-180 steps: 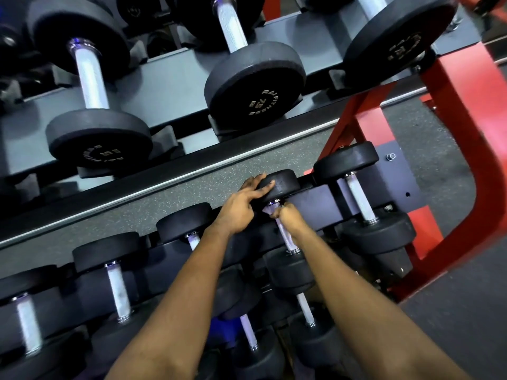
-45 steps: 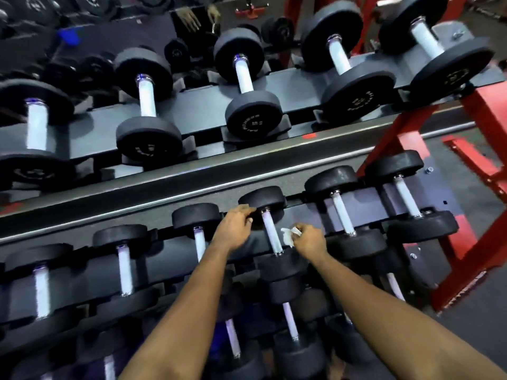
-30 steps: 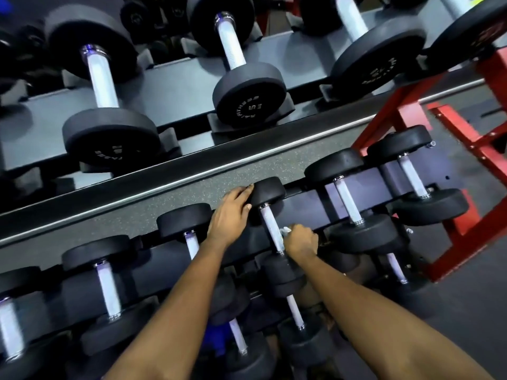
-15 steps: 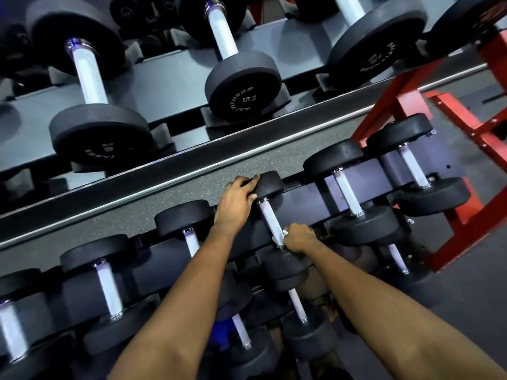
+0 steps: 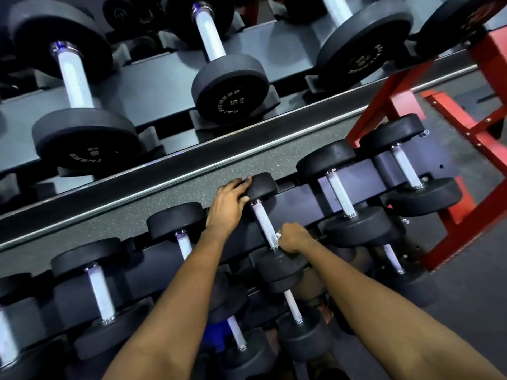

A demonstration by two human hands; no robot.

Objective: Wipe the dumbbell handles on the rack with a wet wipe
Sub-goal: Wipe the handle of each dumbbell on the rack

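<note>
A small black dumbbell lies on the middle tier of the rack, its knurled silver handle running toward me. My left hand grips the far head of that dumbbell, fingers curled over its top. My right hand is closed around the near end of the handle, just above the near head. A sliver of white wet wipe shows at my right thumb; the rest is hidden in my fist.
Neighbouring dumbbells sit close on both sides in the same tier, with more on the tier below. Larger dumbbells fill the upper shelf. A red rack frame stands at the right, over grey speckled floor.
Over the last half second my right hand slid slightly down the handle toward the near head. My left hand stays on the far head. Earlier, the wipe was more exposed.
</note>
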